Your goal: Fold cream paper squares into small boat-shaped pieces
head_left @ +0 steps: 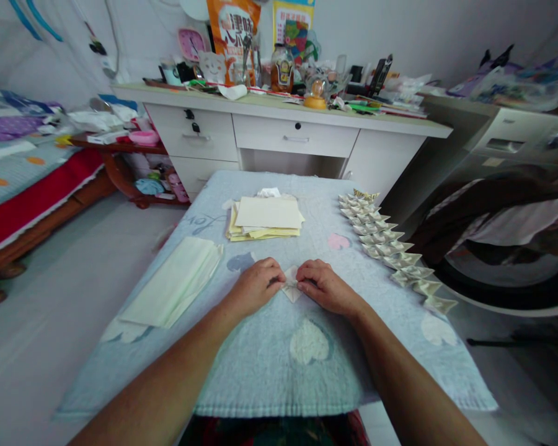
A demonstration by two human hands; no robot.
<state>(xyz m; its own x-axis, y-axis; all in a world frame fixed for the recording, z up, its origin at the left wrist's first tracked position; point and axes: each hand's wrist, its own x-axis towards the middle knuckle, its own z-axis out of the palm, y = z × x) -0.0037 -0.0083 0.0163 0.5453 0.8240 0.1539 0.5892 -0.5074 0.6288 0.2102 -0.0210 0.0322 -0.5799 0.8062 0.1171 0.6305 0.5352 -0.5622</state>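
Between my two hands, low over the cloth, is a small folded piece of white paper point(292, 291) with a pointed lower corner. My left hand point(260, 282) pinches its left side, and my right hand point(324, 286) pinches its right side. Fingertips cover the paper's outer corners. Beyond them lies a stack of cream and yellow paper sheets point(268, 214). To the left rests a pile of long pale paper sheets point(174, 282). Along the right runs a row of folded paper boats point(385, 241), several of them nested closely together.
A blue cloth with heart patterns point(260, 371) covers the table. Behind it stands a white desk point(292, 124) crowded with a jar point(282, 68), bags and small items. A washing machine point(516, 142) with an open door stands at the right, a bed point(32, 179) at the left.
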